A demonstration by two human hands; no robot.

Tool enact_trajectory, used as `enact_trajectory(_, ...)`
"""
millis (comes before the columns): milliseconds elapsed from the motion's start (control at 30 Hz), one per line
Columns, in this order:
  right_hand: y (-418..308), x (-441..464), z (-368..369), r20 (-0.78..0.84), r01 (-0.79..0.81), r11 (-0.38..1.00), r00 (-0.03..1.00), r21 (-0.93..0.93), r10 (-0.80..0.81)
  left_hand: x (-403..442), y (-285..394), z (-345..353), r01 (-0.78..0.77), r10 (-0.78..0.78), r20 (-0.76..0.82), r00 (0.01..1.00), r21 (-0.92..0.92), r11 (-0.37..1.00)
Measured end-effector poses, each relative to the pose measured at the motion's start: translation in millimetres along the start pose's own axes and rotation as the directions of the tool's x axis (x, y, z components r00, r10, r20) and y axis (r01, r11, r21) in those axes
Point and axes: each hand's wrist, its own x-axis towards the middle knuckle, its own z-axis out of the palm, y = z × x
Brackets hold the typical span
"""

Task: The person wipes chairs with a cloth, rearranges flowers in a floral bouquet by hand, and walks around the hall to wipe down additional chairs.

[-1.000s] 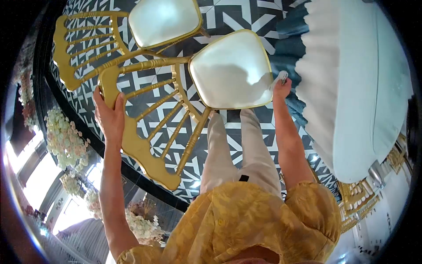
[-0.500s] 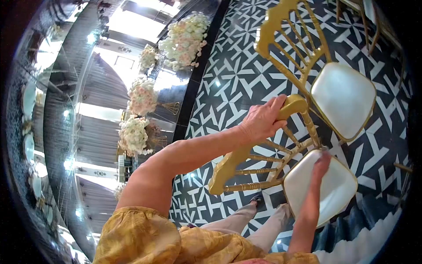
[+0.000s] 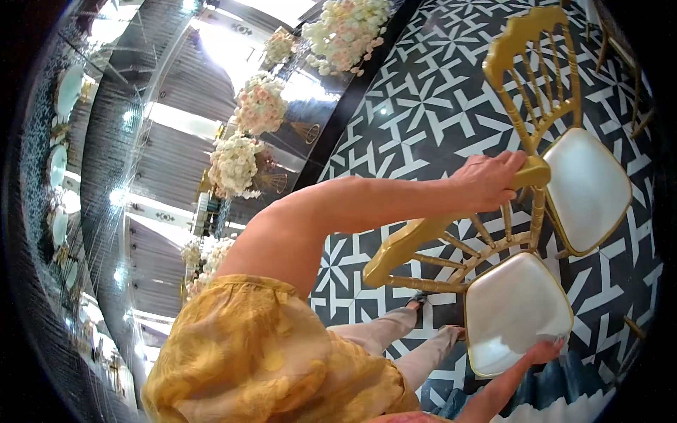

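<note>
My left hand [image 3: 491,182] is wrapped round the top rail of the near gold chair [image 3: 416,243], at the corner of its backrest. The white seat [image 3: 515,310] of this chair has a gold edge. At the seat's lower right edge is my right hand [image 3: 545,351], fingers closed on a small pale cloth [image 3: 560,339], which is mostly hidden. Just beyond stands a second gold chair [image 3: 525,53] with a white seat [image 3: 589,190], close to the first.
Flower arrangements [image 3: 259,102] line the dark edge beyond the patterned floor [image 3: 423,106]. A ruffled white and dark blue tablecloth [image 3: 557,388] hangs at the lower right. More chair legs [image 3: 620,67] show at the upper right.
The view has turned, shifting the chairs to the right. My right hand has moved across the near seat, from its back side to the lower right edge. My left hand stays on the top rail.
</note>
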Motion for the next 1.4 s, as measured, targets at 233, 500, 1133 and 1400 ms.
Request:
enact_trajectory(233,-89.5,-22.9,115.0,-0.099,0.359,0.917,0.933,0.173,-0.347,-2.2,0.9,-3.7,-0.074,0.073,-0.032,0.997,-0.019,0.997)
enact_trajectory(500,-236.1,-167.6,183.0,0.608,-0.570,0.313,0.793,0.760,-0.032,-6.6,-7.4,0.2,0.090,-0.086,0.050,0.995,-0.066,0.994)
enact_trajectory(1133,-122.0,17.3,116.2,-0.301,0.183,0.980,0.933,-0.072,-0.196,4.3,-0.2,17.9,-0.060,0.054,-0.097,0.994,-0.056,0.997)
enact_trajectory(1400,-239.4,-136.2,130.9,0.130,0.237,0.964,0.959,0.119,-0.251,2.8,-5.0,18.4,-0.016,0.013,-0.011,1.000,-0.254,0.967)
